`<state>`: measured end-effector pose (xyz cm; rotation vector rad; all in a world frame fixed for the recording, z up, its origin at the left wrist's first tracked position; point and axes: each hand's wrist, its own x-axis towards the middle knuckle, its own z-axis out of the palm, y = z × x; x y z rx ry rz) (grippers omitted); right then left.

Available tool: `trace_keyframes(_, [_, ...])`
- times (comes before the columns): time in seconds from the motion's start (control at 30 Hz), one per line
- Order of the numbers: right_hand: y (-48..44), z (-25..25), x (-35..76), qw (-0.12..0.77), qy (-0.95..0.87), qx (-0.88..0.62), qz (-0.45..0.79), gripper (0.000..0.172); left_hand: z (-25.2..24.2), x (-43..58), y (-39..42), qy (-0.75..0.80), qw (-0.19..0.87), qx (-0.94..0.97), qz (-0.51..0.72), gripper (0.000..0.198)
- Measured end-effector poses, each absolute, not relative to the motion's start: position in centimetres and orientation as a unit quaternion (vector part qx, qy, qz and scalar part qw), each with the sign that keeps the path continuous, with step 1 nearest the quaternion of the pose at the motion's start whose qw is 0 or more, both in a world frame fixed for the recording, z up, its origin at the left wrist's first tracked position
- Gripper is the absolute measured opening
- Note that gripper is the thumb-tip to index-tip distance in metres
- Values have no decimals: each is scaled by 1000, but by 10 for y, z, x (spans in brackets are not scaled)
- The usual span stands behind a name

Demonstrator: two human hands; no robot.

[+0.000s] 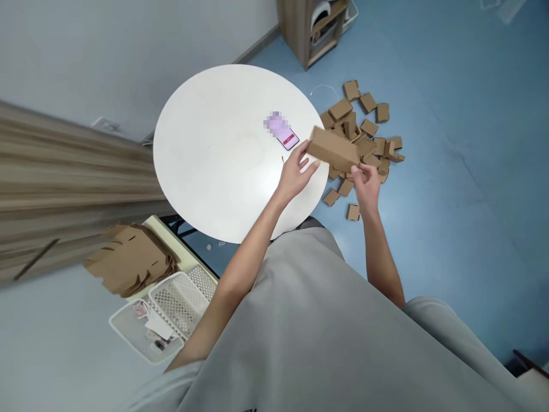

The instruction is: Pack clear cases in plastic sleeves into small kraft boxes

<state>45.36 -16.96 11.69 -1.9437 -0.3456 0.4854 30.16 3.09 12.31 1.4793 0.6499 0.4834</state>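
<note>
A closed brown cardboard box (pixel 333 147) is held up in the air, slightly tilted, over the right edge of the white round table (pixel 206 149). At its left end, the fingers of my left hand (pixel 295 174) lie against the box, with the thumb just below its lower edge. My right hand (pixel 366 186) pinches the lower right corner between thumb and fingers. A phone (pixel 285 134) with a lit pink screen, partly blurred, lies on the table near my left hand.
Many small cardboard boxes (pixel 368 103) lie heaped on the blue floor right of the table. Flat cardboard sheets (pixel 128 257) are stacked at the lower left, beside white plastic baskets (pixel 148 352). A wooden cabinet (pixel 295 34) stands at the back; a striped curtain (pixel 72 189) hangs left.
</note>
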Motion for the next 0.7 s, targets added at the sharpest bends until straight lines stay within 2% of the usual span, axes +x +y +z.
trace_keyframes(0.1, [-208,135,471,525,-93,-840,102,49,139,354,35,196,655,698,211,72])
trace_keyframes(0.2, [-224,138,468,515,-66,-849,98,42,144,363,37,187,650,705,213,63])
trace_keyframes(0.3, [-213,127,451,509,-73,-842,165,40,131,327,35,243,650,692,200,57])
trace_keyframes(0.47, [-156,110,410,472,-180,-807,306,40,99,212,14,422,646,610,179,45])
trace_keyframes(0.7, [-60,122,328,341,-412,-701,471,32,92,62,-55,608,628,389,292,37])
